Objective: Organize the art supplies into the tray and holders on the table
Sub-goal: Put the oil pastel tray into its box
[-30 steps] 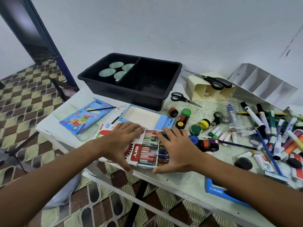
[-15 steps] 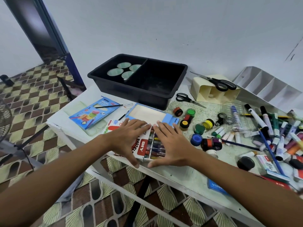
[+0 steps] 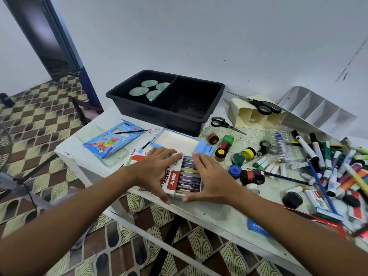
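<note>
An oil pastel box (image 3: 172, 181) with a red and white sleeve lies near the table's front edge, its inner tray of pastels (image 3: 189, 178) partly slid out on the right. My left hand (image 3: 154, 170) lies flat on the sleeve, thumb at the front edge. My right hand (image 3: 211, 176) lies flat against the tray's right side, thumb at its front corner. Behind them a black two-compartment tray (image 3: 165, 112) holds several pale green cups (image 3: 148, 89) in its left half. A cream holder (image 3: 256, 116) and a white divided holder (image 3: 316, 108) lie tipped at the back right.
A blue open box lid (image 3: 179, 141) sits just behind the pastels. A blue neon pencil box (image 3: 113, 142) with a brush lies left. Paint pots (image 3: 229, 145), scissors (image 3: 225, 124) and a heap of markers (image 3: 334, 166) fill the right. The table's front edge is close.
My hands have drawn closer together, and the sleeve now covers more of the pastel tray, leaving a narrower strip of pastels showing.
</note>
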Demonstrator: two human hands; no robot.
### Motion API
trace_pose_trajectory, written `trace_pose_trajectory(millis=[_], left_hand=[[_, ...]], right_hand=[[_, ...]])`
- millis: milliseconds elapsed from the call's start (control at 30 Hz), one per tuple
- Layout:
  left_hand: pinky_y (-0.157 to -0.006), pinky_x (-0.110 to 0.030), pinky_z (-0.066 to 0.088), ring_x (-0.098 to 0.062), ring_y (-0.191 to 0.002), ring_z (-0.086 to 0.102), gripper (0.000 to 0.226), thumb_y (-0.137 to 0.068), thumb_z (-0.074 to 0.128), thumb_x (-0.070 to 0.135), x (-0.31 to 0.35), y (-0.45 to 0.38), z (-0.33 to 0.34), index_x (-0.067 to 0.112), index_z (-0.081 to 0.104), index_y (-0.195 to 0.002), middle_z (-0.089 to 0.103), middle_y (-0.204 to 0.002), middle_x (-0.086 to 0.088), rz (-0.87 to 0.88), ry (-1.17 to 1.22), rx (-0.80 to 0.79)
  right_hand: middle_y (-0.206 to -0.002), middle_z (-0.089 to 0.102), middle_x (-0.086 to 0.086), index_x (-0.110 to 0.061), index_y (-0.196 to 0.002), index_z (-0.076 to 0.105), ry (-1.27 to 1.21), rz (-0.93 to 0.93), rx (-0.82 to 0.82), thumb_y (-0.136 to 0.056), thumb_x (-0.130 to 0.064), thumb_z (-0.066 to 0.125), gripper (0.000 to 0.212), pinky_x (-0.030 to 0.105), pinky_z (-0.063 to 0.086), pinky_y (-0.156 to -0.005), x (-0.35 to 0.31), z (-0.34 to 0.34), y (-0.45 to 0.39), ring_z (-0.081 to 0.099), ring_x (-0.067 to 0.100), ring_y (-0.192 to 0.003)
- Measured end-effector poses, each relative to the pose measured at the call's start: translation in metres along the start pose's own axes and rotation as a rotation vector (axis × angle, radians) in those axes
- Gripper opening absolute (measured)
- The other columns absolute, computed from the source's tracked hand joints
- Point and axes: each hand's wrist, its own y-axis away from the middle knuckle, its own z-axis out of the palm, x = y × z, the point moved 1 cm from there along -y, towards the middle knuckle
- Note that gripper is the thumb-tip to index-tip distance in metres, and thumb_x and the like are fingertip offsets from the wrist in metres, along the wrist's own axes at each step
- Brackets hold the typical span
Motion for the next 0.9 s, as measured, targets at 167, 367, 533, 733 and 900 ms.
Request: trace_pose_trajectory(millis=[167, 367, 533, 733, 900], left_hand=[[-0.114, -0.034, 0.006, -0.018, -0.141, 0.009, 0.139, -0.049, 0.068, 0.086, 0.004, -0.002, -0.002, 0.023, 0.004, -0.156, 0.013, -0.157, -0.001, 0.006, -0.013, 0.007], [-0.116, -0.035, -0.001, -0.015, -0.144, 0.002, 0.14, -0.05, 0.07, 0.084, 0.004, -0.001, -0.003, 0.025, -0.001, -0.156, 0.006, -0.161, 0.0, -0.003, 0.021, -0.02], [-0.114, -0.033, -0.003, -0.014, -0.144, -0.001, 0.14, -0.05, 0.071, 0.083, 0.005, 0.0, -0.004, 0.024, 0.0, -0.156, 0.004, -0.161, 0.001, -0.008, 0.025, -0.022], [-0.113, -0.03, -0.001, -0.013, -0.142, 0.004, 0.14, -0.049, 0.072, 0.083, 0.009, 0.0, -0.004, 0.022, 0.006, -0.156, 0.009, -0.16, 0.0, -0.011, 0.012, 0.011], [-0.113, -0.03, 0.0, -0.015, -0.143, 0.005, 0.139, -0.049, 0.073, 0.082, 0.011, 0.001, -0.004, 0.022, 0.007, -0.156, 0.011, -0.16, -0.001, -0.019, 0.037, 0.019]], right_hand=[[-0.163, -0.012, 0.0, -0.02, -0.152, -0.019, -0.117, -0.014, -0.005, -0.056, -0.095, 0.041, 0.136, 0.029, -0.012, -0.113, -0.011, 0.005, -0.014, -0.011, 0.014, -0.148], [-0.151, -0.03, -0.007, -0.016, -0.15, -0.022, 0.02, -0.056, -0.13, -0.049, -0.099, 0.039, 0.144, 0.03, -0.021, -0.115, 0.031, -0.003, 0.002, -0.032, 0.007, -0.139], [-0.162, -0.012, 0.0, -0.012, -0.154, -0.01, 0.0, -0.061, -0.108, -0.058, -0.094, 0.037, 0.134, 0.031, -0.019, -0.116, 0.026, 0.003, -0.003, -0.027, 0.006, -0.141], [-0.164, -0.004, -0.001, -0.016, -0.156, 0.003, -0.035, -0.018, -0.023, -0.059, -0.092, 0.043, 0.129, 0.047, -0.014, -0.118, 0.01, 0.01, -0.013, -0.025, 0.016, -0.145], [-0.164, -0.005, 0.002, -0.02, -0.156, 0.012, -0.073, 0.046, 0.009, -0.059, -0.085, 0.06, 0.126, 0.057, -0.013, -0.116, -0.003, 0.012, -0.024, -0.028, 0.025, -0.145]])
